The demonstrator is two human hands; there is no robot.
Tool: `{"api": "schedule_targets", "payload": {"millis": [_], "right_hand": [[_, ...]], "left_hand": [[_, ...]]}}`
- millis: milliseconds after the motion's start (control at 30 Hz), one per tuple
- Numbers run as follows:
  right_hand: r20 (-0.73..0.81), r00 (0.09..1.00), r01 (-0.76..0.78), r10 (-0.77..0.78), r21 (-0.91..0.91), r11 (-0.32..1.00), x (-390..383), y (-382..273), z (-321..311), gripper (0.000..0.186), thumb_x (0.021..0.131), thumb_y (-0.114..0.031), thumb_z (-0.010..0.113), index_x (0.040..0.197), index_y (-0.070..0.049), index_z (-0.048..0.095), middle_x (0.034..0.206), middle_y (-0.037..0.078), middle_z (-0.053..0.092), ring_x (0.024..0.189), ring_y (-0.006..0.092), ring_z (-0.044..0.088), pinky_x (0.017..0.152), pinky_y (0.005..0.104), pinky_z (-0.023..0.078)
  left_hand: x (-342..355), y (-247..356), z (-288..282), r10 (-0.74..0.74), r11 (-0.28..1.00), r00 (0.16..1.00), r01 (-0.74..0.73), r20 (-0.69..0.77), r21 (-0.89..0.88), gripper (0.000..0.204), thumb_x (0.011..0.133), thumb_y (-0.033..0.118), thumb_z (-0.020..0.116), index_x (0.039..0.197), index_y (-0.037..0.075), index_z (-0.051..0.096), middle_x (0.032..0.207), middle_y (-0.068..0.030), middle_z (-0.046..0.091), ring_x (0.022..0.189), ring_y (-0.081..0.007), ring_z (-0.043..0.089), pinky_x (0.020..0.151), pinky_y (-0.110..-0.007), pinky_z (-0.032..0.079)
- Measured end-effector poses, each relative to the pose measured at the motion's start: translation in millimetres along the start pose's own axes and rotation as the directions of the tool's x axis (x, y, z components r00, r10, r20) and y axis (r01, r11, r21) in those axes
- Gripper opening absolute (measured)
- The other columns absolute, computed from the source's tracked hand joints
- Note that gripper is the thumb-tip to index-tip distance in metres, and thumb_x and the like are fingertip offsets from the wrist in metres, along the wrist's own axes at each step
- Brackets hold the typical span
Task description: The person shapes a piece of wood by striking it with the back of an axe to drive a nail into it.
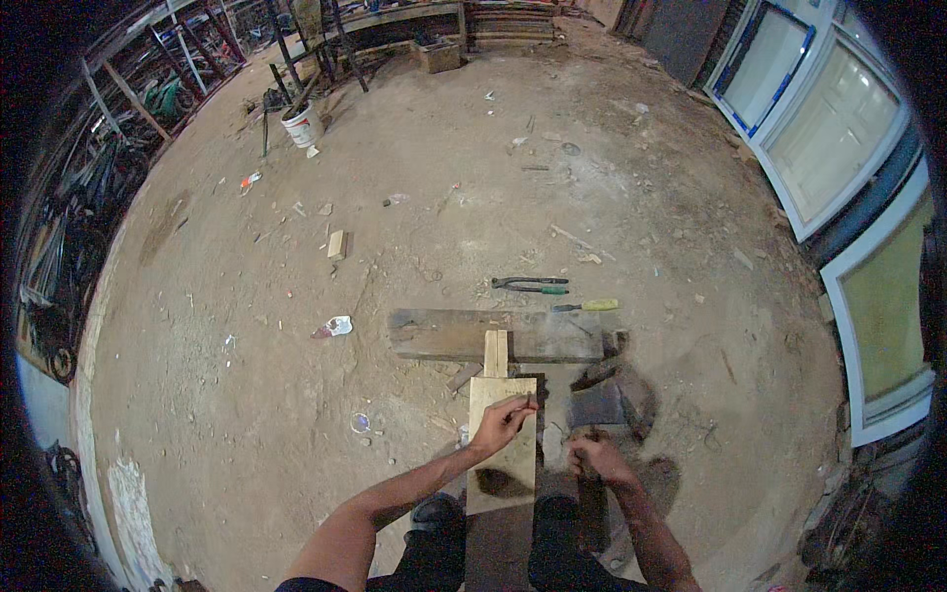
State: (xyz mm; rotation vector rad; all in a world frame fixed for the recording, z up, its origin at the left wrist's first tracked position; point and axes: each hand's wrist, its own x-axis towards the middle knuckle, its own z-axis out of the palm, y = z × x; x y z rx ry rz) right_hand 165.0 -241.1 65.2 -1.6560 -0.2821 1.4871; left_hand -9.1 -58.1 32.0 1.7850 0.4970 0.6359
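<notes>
My left hand point(504, 422) is closed in a pinch above a pale wooden board point(503, 454). A thin dark piece that looks like a nail shows at its fingertips, too small to be sure of. To the right of the board, my right hand point(599, 460) grips the handle of a hatchet-like tool, whose broad dark grey metal head point(599, 406) points away from me. The board runs away from between my legs. Beyond its far end, a narrower pale wood piece point(496, 353) rests on a thick weathered plank point(434, 335) lying crosswise.
Past the plank lie pincers point(533, 285) with dark and green handles and a yellow-handled chisel-like tool point(585, 306). A small wood block point(337, 245) and litter are scattered on the dirt floor. A white bucket point(302, 126) stands far left; framed panels point(834, 128) lean at right.
</notes>
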Motion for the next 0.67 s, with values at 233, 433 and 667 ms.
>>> {"api": "schedule_targets", "payload": {"millis": [233,433,667], "right_hand": [[-0.248,0.936,0.043,-0.250,-0.624,0.780,47.5,45.4,-12.8,0.024,0.089,-0.025,0.058,0.080,-0.002,0.059,0.068,0.009,0.058,0.065,0.0241,0.057,0.066,0.0432,0.046],[-0.171,0.890,0.221,-0.422,-0.649,0.728,34.1,23.8,-3.7,0.063,0.081,-0.034,0.075,0.126,0.003,0.051,0.114,0.027,0.062,0.108,0.0438,0.062,0.092,0.0498,0.048],[-0.367,0.862,0.046,-0.350,-0.632,0.774,96.8,44.5,-7.2,0.066,0.079,-0.032,0.076,0.128,0.004,0.050,0.114,0.029,0.061,0.112,0.0439,0.059,0.095,0.0505,0.047]], "left_hand": [[15.3,-8.1,-15.4,-0.023,0.994,0.994,0.035,-0.110,0.103,0.026,0.089,0.009,0.073,0.113,0.001,0.068,0.107,-0.0138,0.068,0.086,-0.0195,0.068,0.073,-0.027,0.055],[8.2,-13.5,-33.9,-0.231,0.964,0.969,0.218,0.081,0.149,0.035,0.090,0.012,0.071,0.123,0.005,0.064,0.088,-0.0094,0.069,0.079,-0.0167,0.067,0.073,-0.031,0.055],[35.9,-11.8,-51.0,-0.344,0.938,0.939,0.344,-0.004,0.050,0.044,0.093,0.018,0.071,0.133,0.010,0.058,0.089,-0.0066,0.067,0.080,-0.0169,0.067,0.073,-0.030,0.055]]}}
